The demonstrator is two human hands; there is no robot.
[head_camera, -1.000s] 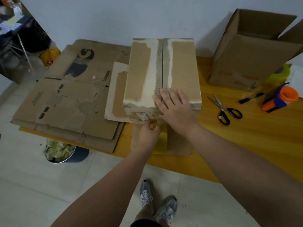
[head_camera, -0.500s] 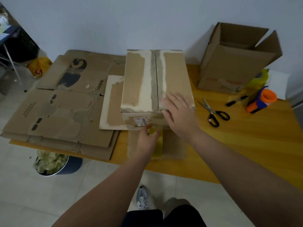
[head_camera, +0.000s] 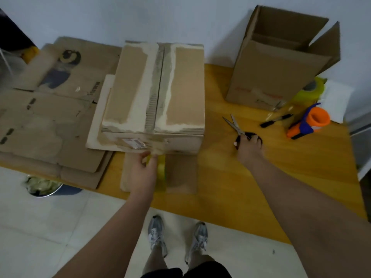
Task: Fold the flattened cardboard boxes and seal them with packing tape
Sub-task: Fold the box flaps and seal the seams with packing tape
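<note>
Sealing step: the folded box stands on the worktop. The left hand has its grip on the yellow tape roll at the box's near face; the right hand grips the scissors. Next, probably, cut the tape close.

The folded box sits closed before me, torn pale strips along its top seam, beside the flattened boxes stacked on my left. Yellow tape lies at its near face. An open box stands upright at right.
</note>
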